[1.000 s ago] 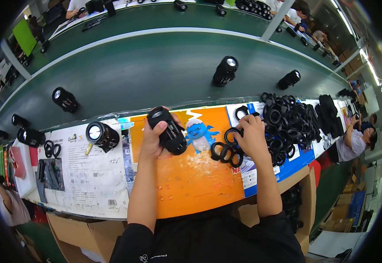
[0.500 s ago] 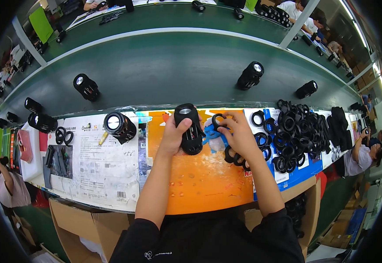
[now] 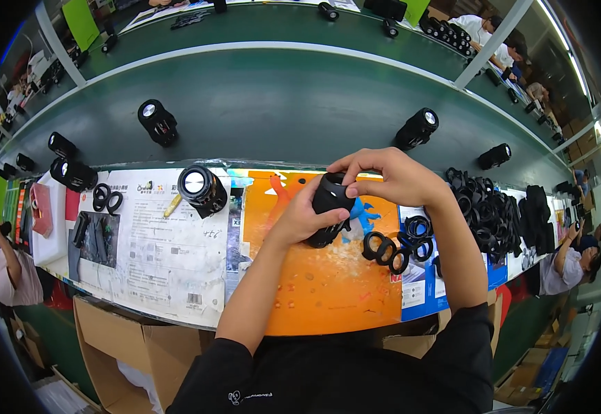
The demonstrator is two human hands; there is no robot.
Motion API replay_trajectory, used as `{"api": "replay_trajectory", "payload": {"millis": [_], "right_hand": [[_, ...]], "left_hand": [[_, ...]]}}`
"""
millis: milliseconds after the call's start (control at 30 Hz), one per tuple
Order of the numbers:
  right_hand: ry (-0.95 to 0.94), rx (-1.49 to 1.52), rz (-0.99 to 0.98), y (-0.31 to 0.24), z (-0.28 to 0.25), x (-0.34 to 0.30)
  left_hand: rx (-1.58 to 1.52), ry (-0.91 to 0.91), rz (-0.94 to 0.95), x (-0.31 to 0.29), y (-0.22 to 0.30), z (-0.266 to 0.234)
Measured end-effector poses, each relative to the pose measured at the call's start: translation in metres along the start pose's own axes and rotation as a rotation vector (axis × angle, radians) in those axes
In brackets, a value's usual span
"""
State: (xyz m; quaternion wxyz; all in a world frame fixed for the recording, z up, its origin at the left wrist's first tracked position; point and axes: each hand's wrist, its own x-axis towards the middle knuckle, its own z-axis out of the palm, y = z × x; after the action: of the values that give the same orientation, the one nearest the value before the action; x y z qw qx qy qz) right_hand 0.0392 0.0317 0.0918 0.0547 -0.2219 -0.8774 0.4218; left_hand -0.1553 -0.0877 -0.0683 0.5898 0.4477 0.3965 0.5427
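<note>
My left hand (image 3: pixel 299 219) is wrapped round a black cylindrical speaker (image 3: pixel 331 197), held tilted up above the orange mat (image 3: pixel 335 297). Over its upper end, my right hand (image 3: pixel 391 174) curls with thumb and fingertips pinching a black ring at the rim; the fingers partly hide that ring. Just right of the speaker lie several loose black rings (image 3: pixel 385 252). Farther right is a large heap of black rings (image 3: pixel 483 214). To the left, another black speaker (image 3: pixel 202 191) with a silver end face stands on a white printed sheet (image 3: pixel 169 265).
Behind the bench runs a green conveyor (image 3: pixel 279 103) bearing spaced-out black speakers, such as one at left (image 3: pixel 157 123) and one at right (image 3: pixel 416 128). A yellow marker (image 3: pixel 172 205) and grey strips (image 3: pixel 94 239) lie left. An open cardboard box (image 3: pixel 117 338) sits below. Co-workers sit on both sides.
My right hand has brought the black ring left onto the speaker's upper end. My left hand has tilted the speaker and moved it slightly right. The view has shifted a little.
</note>
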Motion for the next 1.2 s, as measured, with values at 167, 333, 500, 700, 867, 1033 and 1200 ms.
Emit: {"api": "replay_trajectory", "payload": {"millis": [167, 333, 500, 700, 867, 1033, 1200], "right_hand": [[0.047, -0.080, -0.071, 0.000, 0.011, -0.005], [0.086, -0.146, -0.085, -0.008, 0.020, -0.008], [0.075, -0.331, -0.178, -0.006, 0.031, -0.015], [0.097, -0.375, -0.165, -0.018, 0.033, -0.022], [0.234, -0.188, -0.109, -0.013, 0.031, 0.023], [0.074, -0.049, 0.110, 0.008, 0.076, 0.065], [0.309, 0.019, 0.103, 0.021, 0.076, 0.054]], "left_hand": [[-0.052, -0.025, 0.047, 0.002, -0.010, -0.006], [-0.026, -0.024, 0.086, 0.003, -0.008, -0.003], [-0.019, -0.003, 0.092, 0.000, -0.004, 0.002], [-0.051, -0.019, 0.123, -0.002, -0.003, 0.004], [0.016, -0.051, 0.128, -0.002, -0.009, 0.007], [0.110, -0.015, 0.087, -0.005, -0.015, 0.008], [0.156, -0.053, 0.147, 0.003, -0.008, 0.015]]}}
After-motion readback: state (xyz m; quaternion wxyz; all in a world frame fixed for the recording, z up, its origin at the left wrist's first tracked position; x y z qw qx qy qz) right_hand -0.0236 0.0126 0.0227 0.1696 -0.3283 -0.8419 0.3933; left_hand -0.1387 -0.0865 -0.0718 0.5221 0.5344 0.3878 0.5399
